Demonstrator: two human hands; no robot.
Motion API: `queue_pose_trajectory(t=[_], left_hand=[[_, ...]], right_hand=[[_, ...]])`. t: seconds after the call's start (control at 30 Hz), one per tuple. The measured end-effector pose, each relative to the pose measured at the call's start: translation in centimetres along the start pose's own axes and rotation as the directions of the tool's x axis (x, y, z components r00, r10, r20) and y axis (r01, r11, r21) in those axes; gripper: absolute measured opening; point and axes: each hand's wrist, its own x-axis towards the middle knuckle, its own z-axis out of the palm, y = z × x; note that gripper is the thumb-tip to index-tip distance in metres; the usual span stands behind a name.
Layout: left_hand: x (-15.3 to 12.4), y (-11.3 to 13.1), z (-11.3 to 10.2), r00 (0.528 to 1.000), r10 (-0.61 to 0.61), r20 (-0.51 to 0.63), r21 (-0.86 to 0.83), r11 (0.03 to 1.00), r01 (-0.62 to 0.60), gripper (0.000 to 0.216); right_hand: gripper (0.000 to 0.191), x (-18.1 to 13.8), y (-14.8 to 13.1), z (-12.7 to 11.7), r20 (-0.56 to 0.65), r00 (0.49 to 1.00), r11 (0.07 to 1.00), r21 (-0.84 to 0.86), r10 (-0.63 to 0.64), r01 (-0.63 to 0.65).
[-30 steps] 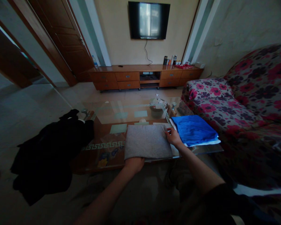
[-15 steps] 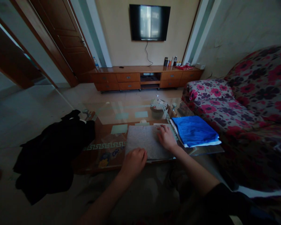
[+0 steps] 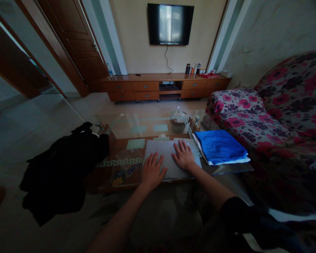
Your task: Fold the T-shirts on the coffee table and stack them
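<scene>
A grey folded cloth (image 3: 171, 166) lies flat on the glass table (image 3: 116, 121), close to its front edge. My left hand (image 3: 153, 171) rests palm down on the cloth's left side, fingers spread. On its right part lies my right hand (image 3: 183, 155), also flat with the fingers apart. To the right, a folded blue cloth (image 3: 221, 147) sits over a white one, its pale edge showing. Dark clothing (image 3: 60, 168) is heaped at the table's left end.
A basket (image 3: 179, 124) holding crumpled paper shows at the table's far side. The flowered sofa (image 3: 242, 102) stands along the right. Beyond the table is a wooden TV cabinet (image 3: 146, 86) with bottles and cans on top, below a wall-mounted television (image 3: 170, 24).
Both hands have opened from curled fingers to flat, spread palms on the grey cloth. The left hand has moved slightly forward. The view has shifted a little.
</scene>
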Motion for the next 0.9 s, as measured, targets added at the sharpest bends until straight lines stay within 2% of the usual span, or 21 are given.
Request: queue_pose_trajectory(t=[0.1, 0.2, 0.3, 0.37, 0.43, 0.53, 0.63, 0.77, 0.9], left_hand=[[0.1, -0.1, -0.2, 1.0, 0.0, 0.0, -0.016, 1.0, 0.0, 0.065], [1.2, -1.1, -0.9, 0.997, 0.038, 0.06, -0.053, 0.998, -0.035, 0.07], [3.4, -2.8, -1.9, 0.988, 0.094, 0.126, -0.112, 0.99, -0.08, 0.052], [5.2, -3.9, -2.2, 0.995, 0.059, 0.076, -0.134, 0.99, -0.049, 0.043], [6.8, -4.7, -2.0, 1.0, 0.003, -0.017, -0.121, 0.993, -0.005, 0.046], [8.1, -5.0, -0.6, 0.995, -0.024, -0.101, -0.078, 0.997, 0.016, 0.054], [8.4, -5.0, 1.0, 0.996, -0.027, -0.083, -0.05, 0.998, 0.023, 0.066], [8.4, -5.2, 1.9, 0.998, -0.054, -0.019, -0.033, 0.998, 0.053, 0.077], [8.7, -4.6, 1.7, 0.995, -0.095, 0.007, -0.023, 0.995, 0.095, 0.076]], right_hand=[[0.072, 0.0, -0.8, -0.6, 0.002, 1.0, 1.0, 0.004, 0.002, -0.002], [0.07, 0.1, -2.6, -1.1, -0.007, 0.999, 0.999, 0.027, -0.042, 0.042], [0.066, 0.5, -4.9, -1.0, 0.015, 0.992, 0.99, 0.068, -0.126, 0.125], [0.064, 1.0, -6.0, -0.8, 0.023, 0.989, 0.986, 0.083, -0.147, 0.145], [0.063, 1.8, -6.4, -0.5, 0.016, 0.993, 0.991, 0.074, -0.115, 0.113], [0.066, 3.0, -5.5, -0.2, -0.02, 1.0, 1.0, 0.025, 0.012, -0.011], [0.071, 3.7, -3.8, 0.1, -0.031, 0.992, 0.992, -0.007, 0.123, -0.123], [0.076, 3.8, -2.6, 0.4, -0.008, 0.992, 0.992, -0.008, 0.129, -0.129], [0.075, 4.0, -1.8, 0.4, 0.027, 0.992, 0.993, 0.014, 0.121, -0.121]])
